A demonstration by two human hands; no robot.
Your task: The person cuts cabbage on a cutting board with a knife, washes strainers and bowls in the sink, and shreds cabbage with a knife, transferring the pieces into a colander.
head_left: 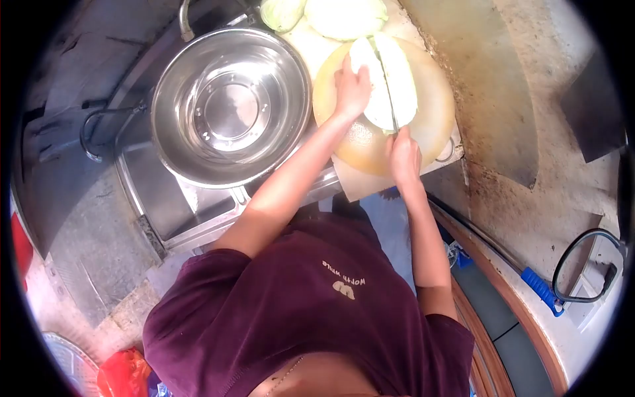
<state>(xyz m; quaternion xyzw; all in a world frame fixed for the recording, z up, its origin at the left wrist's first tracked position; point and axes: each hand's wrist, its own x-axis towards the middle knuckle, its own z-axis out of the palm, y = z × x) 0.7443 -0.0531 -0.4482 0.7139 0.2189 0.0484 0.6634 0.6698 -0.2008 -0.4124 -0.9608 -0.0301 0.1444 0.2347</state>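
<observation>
A large pale green cabbage [401, 83] lies on a round cutting board [433, 99], brightly lit. The blade of a knife [387, 86] stands along its length, in a dark line from its far end to its near end. My right hand [403, 155] is closed round the knife's handle at the near end of the cabbage. On the left side of the cabbage rests my left hand [352, 86], its fingers apart and pressed to the pale surface.
A big, shiny steel bowl [231, 109] sits over the sink [159, 192], left of the board. Two more cabbages, one round [281, 13] and one larger [345, 16], lie beyond the board. A blue-handled tool [541, 290] leans at the right.
</observation>
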